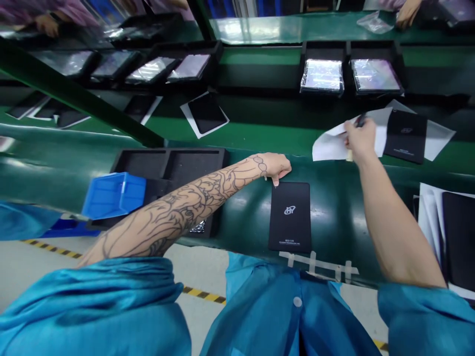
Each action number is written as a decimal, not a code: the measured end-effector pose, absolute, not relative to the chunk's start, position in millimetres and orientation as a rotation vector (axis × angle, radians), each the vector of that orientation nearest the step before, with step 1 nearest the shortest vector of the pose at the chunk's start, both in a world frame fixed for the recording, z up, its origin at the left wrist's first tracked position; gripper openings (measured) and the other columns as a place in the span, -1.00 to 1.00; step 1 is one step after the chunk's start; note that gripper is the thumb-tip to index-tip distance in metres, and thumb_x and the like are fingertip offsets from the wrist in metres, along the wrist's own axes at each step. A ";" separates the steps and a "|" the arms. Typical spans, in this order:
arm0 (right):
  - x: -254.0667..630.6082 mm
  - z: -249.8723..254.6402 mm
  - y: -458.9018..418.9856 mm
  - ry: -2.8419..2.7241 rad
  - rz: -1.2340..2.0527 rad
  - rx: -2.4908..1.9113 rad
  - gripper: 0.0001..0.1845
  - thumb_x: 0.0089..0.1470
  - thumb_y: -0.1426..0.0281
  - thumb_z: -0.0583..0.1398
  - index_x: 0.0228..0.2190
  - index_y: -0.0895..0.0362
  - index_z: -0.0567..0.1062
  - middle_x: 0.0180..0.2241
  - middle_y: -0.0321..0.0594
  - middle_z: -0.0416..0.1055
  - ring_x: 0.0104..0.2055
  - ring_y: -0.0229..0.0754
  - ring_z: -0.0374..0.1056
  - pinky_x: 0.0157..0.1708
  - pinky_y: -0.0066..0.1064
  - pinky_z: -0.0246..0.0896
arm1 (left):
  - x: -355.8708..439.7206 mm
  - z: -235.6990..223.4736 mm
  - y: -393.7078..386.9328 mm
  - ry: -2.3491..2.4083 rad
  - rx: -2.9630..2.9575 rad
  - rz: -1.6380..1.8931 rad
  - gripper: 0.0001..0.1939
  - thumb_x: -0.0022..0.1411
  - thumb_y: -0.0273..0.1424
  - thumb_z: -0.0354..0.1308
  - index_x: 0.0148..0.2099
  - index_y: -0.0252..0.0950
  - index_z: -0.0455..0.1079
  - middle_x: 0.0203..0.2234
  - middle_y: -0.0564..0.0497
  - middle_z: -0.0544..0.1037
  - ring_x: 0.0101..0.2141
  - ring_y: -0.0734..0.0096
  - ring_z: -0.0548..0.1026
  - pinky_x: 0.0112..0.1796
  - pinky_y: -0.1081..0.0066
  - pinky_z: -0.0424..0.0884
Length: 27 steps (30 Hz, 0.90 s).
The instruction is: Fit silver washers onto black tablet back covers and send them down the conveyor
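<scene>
Blk tablet point(290, 222) w/ pale logo lies flat on green table point(336, 217), just below L hand point(276, 165); L fingers curled in close together, thumb tip at tablet's top-L corner, can't tell if gripping. R hand point(361, 141), farther out & to the R, has fingers closed round slim dark tool point(359, 120), w/ white sheet point(336, 143) by them; can't tell if sheet's pinched too. Just R of R fingers: 2nd blk tablet point(406, 136), same logo, on white paper. Nearer the body, R of those fingers: another blk tablet point(460, 232) on white sheets. L of L fingers: blk compartment tray point(195, 165) w/ blue bin point(111, 198) on its L side. Beyond R fingers, 2 wrapped tablets point(322, 74) in blk trays; farther, co-worker's hand point(408, 14), top R.
</scene>
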State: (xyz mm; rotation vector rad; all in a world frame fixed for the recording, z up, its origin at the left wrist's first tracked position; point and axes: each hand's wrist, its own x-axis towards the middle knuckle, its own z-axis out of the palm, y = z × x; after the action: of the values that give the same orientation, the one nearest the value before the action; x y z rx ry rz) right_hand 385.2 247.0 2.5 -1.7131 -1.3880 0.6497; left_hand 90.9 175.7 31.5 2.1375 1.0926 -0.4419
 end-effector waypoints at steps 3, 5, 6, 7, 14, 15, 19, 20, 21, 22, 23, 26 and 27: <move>367.3 -10.0 250.7 -1.233 0.802 -1.844 -0.72 0.21 0.55 0.30 -0.07 0.28 0.39 -0.40 -0.13 0.54 -0.60 -0.38 0.22 -0.57 -0.48 0.10 | 89.0 28.0 175.7 1.173 2.056 -0.433 -0.60 -0.20 -0.64 0.59 -0.53 -0.27 0.40 -0.66 0.16 0.43 -0.60 0.41 0.44 -0.41 0.39 0.35; 372.1 -3.0 245.1 -1.209 0.828 -1.781 -0.75 0.19 0.55 0.32 -0.16 0.15 0.38 -0.49 -0.26 0.48 -0.63 -0.36 0.16 -0.63 -0.51 0.04 | 85.6 24.0 175.1 1.217 1.943 -0.395 -0.60 -0.19 -0.62 0.60 -0.52 -0.28 0.40 -0.64 0.14 0.45 -0.59 0.37 0.47 -0.41 0.36 0.43; 374.2 4.5 240.0 -1.202 0.874 -1.724 -0.75 0.20 0.50 0.33 -0.20 0.10 0.35 -0.53 -0.33 0.43 -0.65 -0.36 0.13 -0.66 -0.53 -0.01 | 83.0 22.2 174.6 1.226 1.892 -0.363 -0.60 -0.19 -0.60 0.61 -0.51 -0.28 0.40 -0.63 0.13 0.46 -0.58 0.36 0.49 -0.41 0.35 0.46; 373.7 13.5 232.9 -1.196 0.939 -1.654 -0.74 0.21 0.43 0.35 -0.25 0.06 0.33 -0.57 -0.39 0.36 -0.67 -0.36 0.09 -0.69 -0.54 -0.06 | 79.9 20.7 174.0 1.229 1.852 -0.325 -0.60 -0.19 -0.58 0.61 -0.51 -0.28 0.40 -0.62 0.12 0.48 -0.57 0.36 0.50 -0.41 0.35 0.48; 271.2 45.3 134.3 -1.191 1.255 -0.863 -0.26 0.18 -0.07 0.34 -0.67 0.00 0.05 -0.72 -0.44 -0.05 -0.69 -0.35 -0.05 -0.70 -0.45 -0.08 | 43.8 14.8 147.5 1.187 1.746 0.019 -0.72 0.08 -0.38 0.54 -0.34 -0.30 0.47 -0.45 0.05 0.63 -0.43 0.39 0.60 -0.40 0.47 0.52; 252.1 41.8 121.9 -1.168 1.267 -0.798 -0.24 0.19 -0.08 0.32 -0.69 0.00 0.03 -0.74 -0.44 -0.08 -0.69 -0.35 -0.07 -0.70 -0.43 -0.10 | 38.0 13.5 137.1 1.189 1.744 0.140 -0.74 0.14 -0.34 0.51 -0.31 -0.30 0.48 -0.44 0.04 0.63 -0.42 0.40 0.60 -0.39 0.47 0.52; 203.5 23.6 97.3 -1.099 1.395 -0.689 -0.19 0.21 -0.09 0.31 -0.73 0.00 0.00 -0.78 -0.46 -0.15 -0.72 -0.35 -0.17 -0.69 -0.39 -0.20 | 14.6 12.8 69.1 1.392 1.691 0.837 -0.76 0.40 -0.20 0.32 -0.18 -0.28 0.50 -0.38 0.03 0.62 -0.37 0.40 0.59 -0.29 0.42 0.53; 198.6 20.0 96.1 -1.097 1.432 -0.680 -0.19 0.21 -0.09 0.31 -0.73 0.00 0.00 -0.78 -0.46 -0.16 -0.73 -0.36 -0.19 -0.69 -0.39 -0.23 | 7.4 14.7 46.9 1.472 1.660 0.963 -0.74 0.44 -0.17 0.28 -0.17 -0.27 0.50 -0.35 0.02 0.62 -0.35 0.39 0.59 -0.28 0.41 0.53; 195.8 17.1 95.9 -1.101 1.466 -0.670 -0.18 0.22 -0.08 0.32 -0.74 0.00 0.00 -0.78 -0.47 -0.17 -0.73 -0.36 -0.20 -0.68 -0.39 -0.25 | -1.2 17.3 23.9 1.551 1.637 1.034 -0.74 0.47 -0.16 0.25 -0.15 -0.26 0.51 -0.32 0.00 0.63 -0.32 0.36 0.60 -0.25 0.39 0.54; 194.5 14.8 96.4 -1.108 1.496 -0.658 -0.18 0.23 -0.07 0.33 -0.74 0.01 0.00 -0.78 -0.47 -0.16 -0.73 -0.37 -0.19 -0.67 -0.39 -0.26 | -11.4 20.0 1.2 1.641 1.644 1.083 -0.75 0.49 -0.16 0.24 -0.14 -0.25 0.52 -0.28 -0.01 0.64 -0.28 0.34 0.60 -0.20 0.35 0.55; 193.8 12.8 97.1 -1.117 1.521 -0.643 -0.18 0.24 -0.06 0.33 -0.74 0.01 0.01 -0.77 -0.47 -0.16 -0.73 -0.37 -0.19 -0.67 -0.39 -0.27 | -23.4 22.3 -20.2 1.758 1.675 1.099 -0.76 0.50 -0.17 0.24 -0.13 -0.24 0.52 -0.24 -0.02 0.65 -0.25 0.31 0.60 -0.14 0.31 0.54; 192.1 6.5 98.4 -1.160 1.579 -0.617 -0.18 0.28 -0.03 0.33 -0.74 0.02 0.03 -0.77 -0.46 -0.13 -0.73 -0.37 -0.17 -0.67 -0.39 -0.25 | -66.3 22.5 -71.4 2.194 1.766 0.992 -0.76 0.52 -0.16 0.19 -0.05 -0.22 0.54 -0.12 -0.10 0.65 -0.11 0.12 0.58 0.03 0.13 0.49; 191.0 3.7 98.2 -1.178 1.583 -0.627 -0.18 0.30 -0.03 0.31 -0.74 0.02 0.03 -0.77 -0.45 -0.13 -0.73 -0.37 -0.17 -0.67 -0.38 -0.25 | -80.5 20.2 -83.0 2.281 1.793 0.893 -0.72 0.52 -0.13 0.18 0.01 -0.22 0.53 -0.07 -0.13 0.64 -0.07 0.05 0.56 0.05 0.08 0.46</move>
State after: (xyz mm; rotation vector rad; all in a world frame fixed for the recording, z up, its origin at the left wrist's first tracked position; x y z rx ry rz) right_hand 191.0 98.2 3.7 -0.6268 -1.1782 1.5828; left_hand -80.5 -83.0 20.2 1.7932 2.2810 0.8930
